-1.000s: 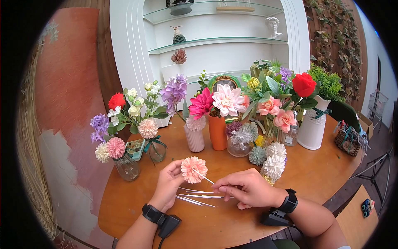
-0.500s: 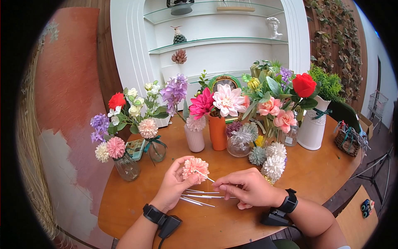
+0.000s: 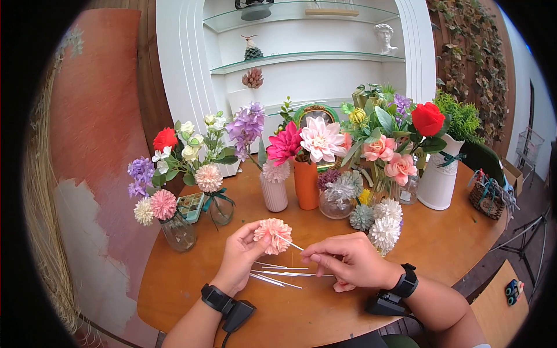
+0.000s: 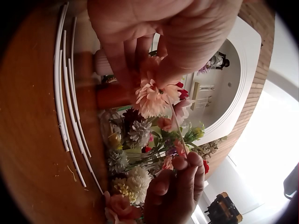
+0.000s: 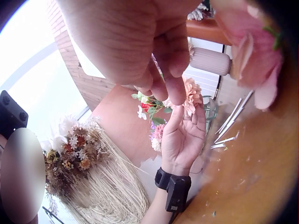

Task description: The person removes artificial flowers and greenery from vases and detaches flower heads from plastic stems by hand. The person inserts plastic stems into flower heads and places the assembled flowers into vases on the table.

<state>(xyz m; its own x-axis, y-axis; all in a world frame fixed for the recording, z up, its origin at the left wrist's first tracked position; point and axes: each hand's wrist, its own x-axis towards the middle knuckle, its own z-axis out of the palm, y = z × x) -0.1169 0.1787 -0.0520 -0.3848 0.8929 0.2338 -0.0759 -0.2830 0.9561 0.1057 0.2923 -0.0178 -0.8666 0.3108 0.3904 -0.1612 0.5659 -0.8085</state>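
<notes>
My left hand [image 3: 237,262] grips a peach pompom flower [image 3: 272,236] between thumb and fingers, its centre turned toward the right hand. My right hand [image 3: 354,261] pinches a thin white stick [image 3: 289,242] whose far end meets the flower's middle; the left wrist view shows this stick [image 4: 177,122] too. A pink flower [image 3: 343,285] shows just under the right hand, and large at the edge of the right wrist view [image 5: 257,56]; whether that hand holds it I cannot tell. Several loose white sticks [image 3: 272,281] lie on the table below the hands.
Behind the hands stand glass vases of flowers, a ribbed pink vase [image 3: 272,194], an orange vase [image 3: 306,185] and a white pitcher [image 3: 436,182]. White pompom flowers [image 3: 384,233] lie beyond the right hand. A wicker basket [image 3: 486,201] sits at the table's right edge.
The left hand has shifted and turned the flower a little, and its thumb now lies across the petals. The right hand keeps its pinch on the stick and has barely moved.
</notes>
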